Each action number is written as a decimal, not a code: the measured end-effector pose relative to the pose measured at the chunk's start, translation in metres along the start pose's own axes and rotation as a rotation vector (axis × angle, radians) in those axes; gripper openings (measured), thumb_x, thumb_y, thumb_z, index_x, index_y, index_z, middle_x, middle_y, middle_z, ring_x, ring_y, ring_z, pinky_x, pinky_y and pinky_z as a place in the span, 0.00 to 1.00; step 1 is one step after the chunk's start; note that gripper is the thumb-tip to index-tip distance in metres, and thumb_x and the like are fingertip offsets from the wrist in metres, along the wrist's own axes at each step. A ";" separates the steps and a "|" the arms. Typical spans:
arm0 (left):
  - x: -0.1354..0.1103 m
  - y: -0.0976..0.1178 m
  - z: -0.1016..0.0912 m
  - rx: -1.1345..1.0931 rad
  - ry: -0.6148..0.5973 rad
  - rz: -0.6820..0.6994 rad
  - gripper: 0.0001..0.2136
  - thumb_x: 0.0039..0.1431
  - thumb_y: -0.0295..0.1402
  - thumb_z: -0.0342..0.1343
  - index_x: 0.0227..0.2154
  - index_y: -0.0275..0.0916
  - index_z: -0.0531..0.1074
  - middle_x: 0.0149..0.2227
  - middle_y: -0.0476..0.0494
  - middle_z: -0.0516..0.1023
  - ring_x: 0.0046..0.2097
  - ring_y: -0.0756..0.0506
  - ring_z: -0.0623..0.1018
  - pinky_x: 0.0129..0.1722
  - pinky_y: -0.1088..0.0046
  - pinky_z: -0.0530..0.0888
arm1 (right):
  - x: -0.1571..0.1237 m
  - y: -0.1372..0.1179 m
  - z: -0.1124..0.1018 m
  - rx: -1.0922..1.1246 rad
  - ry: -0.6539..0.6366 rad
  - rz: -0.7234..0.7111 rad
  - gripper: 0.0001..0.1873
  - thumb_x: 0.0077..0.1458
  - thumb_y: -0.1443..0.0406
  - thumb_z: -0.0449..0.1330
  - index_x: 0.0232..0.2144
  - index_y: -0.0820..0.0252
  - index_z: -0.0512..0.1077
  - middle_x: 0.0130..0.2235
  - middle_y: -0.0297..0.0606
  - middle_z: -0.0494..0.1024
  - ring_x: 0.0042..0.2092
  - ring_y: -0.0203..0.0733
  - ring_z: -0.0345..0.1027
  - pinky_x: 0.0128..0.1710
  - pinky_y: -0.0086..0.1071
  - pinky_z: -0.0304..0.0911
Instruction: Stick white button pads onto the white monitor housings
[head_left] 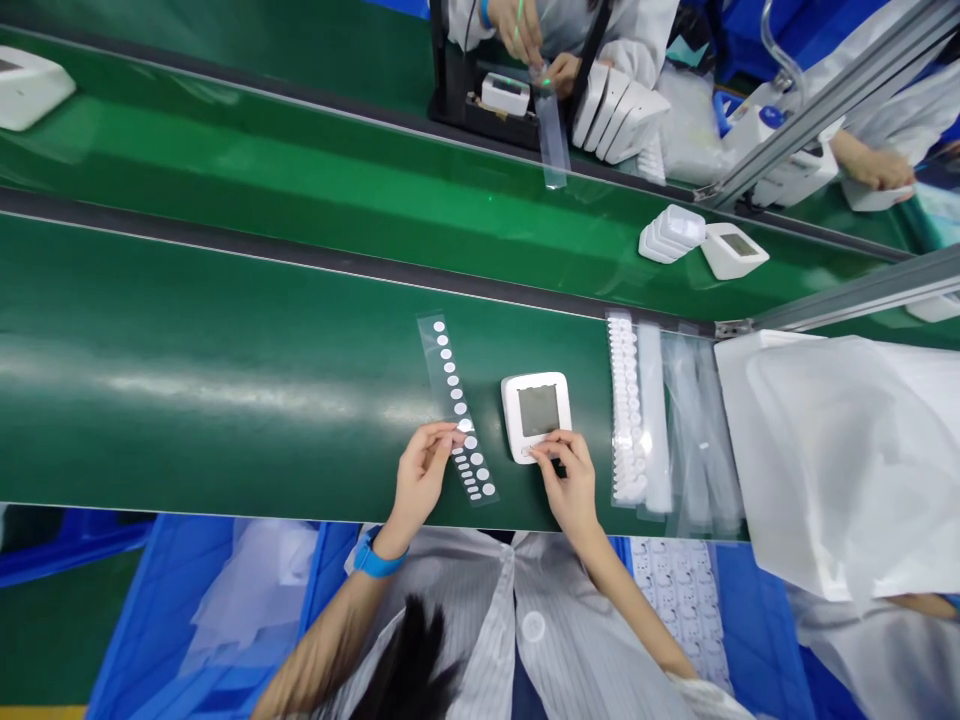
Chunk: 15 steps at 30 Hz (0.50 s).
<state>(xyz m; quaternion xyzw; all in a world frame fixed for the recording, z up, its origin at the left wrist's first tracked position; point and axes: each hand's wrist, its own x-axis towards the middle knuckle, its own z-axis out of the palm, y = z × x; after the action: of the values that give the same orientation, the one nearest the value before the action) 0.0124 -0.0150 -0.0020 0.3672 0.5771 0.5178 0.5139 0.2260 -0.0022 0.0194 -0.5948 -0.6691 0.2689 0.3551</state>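
Observation:
A clear strip of white round and oval stickers (454,380) lies slantwise on the green bench. My left hand (421,478) is closed at its left edge, thumb and forefinger pinching the strip. To the right, a white device with a grey screen (538,410) rests face up. At its lower front, my right hand (571,485) touches the face with thumb and forefinger drawn together. Whatever sits between those right fingertips is too small or hidden to make out.
More sticker strips (628,410) and clear plastic film (701,430) lie on the right, beside a film-covered white bin (825,450). Beyond the dark rail, stacked white parts (670,235) and another device (733,250) sit on the green belt. Co-workers' hands (525,35) work opposite.

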 end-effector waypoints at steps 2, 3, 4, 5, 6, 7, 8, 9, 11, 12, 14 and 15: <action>0.000 0.001 0.000 -0.002 0.000 0.004 0.10 0.61 0.38 0.55 0.41 0.39 0.71 0.36 0.42 0.81 0.40 0.44 0.79 0.43 0.68 0.74 | 0.000 -0.001 -0.001 -0.002 -0.005 0.022 0.06 0.60 0.65 0.57 0.32 0.57 0.74 0.39 0.41 0.71 0.43 0.44 0.67 0.43 0.40 0.66; 0.000 0.001 0.000 -0.003 -0.001 0.005 0.10 0.61 0.38 0.55 0.41 0.39 0.71 0.36 0.42 0.81 0.40 0.44 0.80 0.43 0.68 0.74 | 0.000 -0.001 -0.001 0.000 -0.008 0.034 0.07 0.60 0.64 0.57 0.32 0.56 0.74 0.40 0.41 0.71 0.44 0.45 0.67 0.43 0.40 0.66; -0.001 0.002 0.000 -0.003 -0.001 0.006 0.10 0.61 0.38 0.55 0.41 0.39 0.71 0.36 0.42 0.81 0.40 0.44 0.80 0.43 0.68 0.74 | -0.001 -0.001 -0.002 0.005 -0.013 0.041 0.07 0.60 0.64 0.57 0.32 0.56 0.74 0.40 0.41 0.71 0.44 0.45 0.68 0.42 0.40 0.66; -0.001 0.002 0.000 -0.001 -0.001 0.006 0.10 0.61 0.38 0.55 0.41 0.39 0.71 0.36 0.42 0.81 0.40 0.44 0.80 0.43 0.68 0.74 | -0.001 -0.001 -0.002 0.010 -0.016 0.042 0.06 0.60 0.64 0.57 0.33 0.56 0.74 0.41 0.41 0.70 0.44 0.44 0.68 0.42 0.39 0.67; -0.001 0.002 0.000 0.001 -0.002 0.007 0.10 0.61 0.38 0.55 0.41 0.39 0.71 0.36 0.42 0.81 0.40 0.44 0.80 0.44 0.68 0.74 | -0.001 -0.001 -0.002 0.012 -0.016 0.037 0.06 0.59 0.64 0.58 0.33 0.56 0.74 0.41 0.41 0.70 0.44 0.44 0.68 0.42 0.39 0.67; -0.001 0.003 0.000 0.002 -0.004 0.009 0.10 0.61 0.38 0.55 0.41 0.39 0.71 0.36 0.42 0.81 0.40 0.44 0.80 0.43 0.68 0.74 | -0.001 -0.002 -0.002 0.011 -0.012 0.026 0.05 0.59 0.64 0.58 0.33 0.56 0.74 0.41 0.40 0.70 0.44 0.44 0.68 0.42 0.39 0.67; -0.001 0.003 0.000 0.003 -0.005 0.010 0.10 0.61 0.38 0.55 0.41 0.39 0.71 0.36 0.42 0.81 0.40 0.44 0.80 0.43 0.68 0.74 | -0.001 -0.002 -0.001 0.006 -0.006 0.016 0.04 0.58 0.64 0.59 0.34 0.56 0.74 0.41 0.40 0.70 0.44 0.44 0.68 0.42 0.39 0.66; 0.000 0.003 0.000 0.005 -0.004 0.011 0.09 0.61 0.38 0.55 0.41 0.39 0.71 0.36 0.42 0.81 0.40 0.44 0.80 0.43 0.68 0.74 | -0.001 -0.003 0.000 -0.002 0.002 0.007 0.04 0.58 0.64 0.60 0.33 0.56 0.74 0.41 0.40 0.70 0.43 0.44 0.68 0.43 0.39 0.66; 0.000 0.004 0.000 0.012 -0.004 0.013 0.09 0.61 0.38 0.55 0.41 0.39 0.71 0.36 0.42 0.81 0.39 0.44 0.80 0.42 0.68 0.74 | 0.000 -0.005 0.001 -0.024 0.015 0.000 0.04 0.58 0.63 0.60 0.33 0.57 0.74 0.40 0.41 0.69 0.42 0.44 0.68 0.43 0.40 0.66; 0.000 0.004 0.000 0.016 -0.005 0.012 0.09 0.61 0.38 0.54 0.41 0.39 0.71 0.36 0.42 0.81 0.40 0.44 0.80 0.42 0.68 0.74 | -0.001 -0.005 0.002 -0.034 0.018 0.001 0.05 0.58 0.63 0.60 0.32 0.57 0.74 0.40 0.41 0.69 0.42 0.44 0.68 0.43 0.41 0.66; 0.000 0.004 0.000 0.019 -0.007 0.010 0.09 0.62 0.38 0.54 0.41 0.39 0.71 0.36 0.42 0.81 0.40 0.44 0.80 0.42 0.68 0.74 | -0.001 -0.007 0.003 -0.045 0.020 0.008 0.06 0.59 0.63 0.59 0.32 0.57 0.74 0.40 0.41 0.68 0.41 0.44 0.67 0.43 0.41 0.66; 0.000 0.004 0.000 0.017 -0.008 0.009 0.10 0.61 0.38 0.54 0.41 0.39 0.71 0.36 0.42 0.81 0.40 0.44 0.80 0.42 0.68 0.74 | -0.001 -0.008 0.003 -0.047 0.018 0.013 0.06 0.59 0.63 0.58 0.32 0.57 0.74 0.40 0.41 0.68 0.41 0.44 0.67 0.44 0.41 0.66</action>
<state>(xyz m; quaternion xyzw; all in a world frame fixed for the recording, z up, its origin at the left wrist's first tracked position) 0.0117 -0.0146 0.0018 0.3762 0.5776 0.5138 0.5108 0.2187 -0.0040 0.0233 -0.6096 -0.6683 0.2501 0.3453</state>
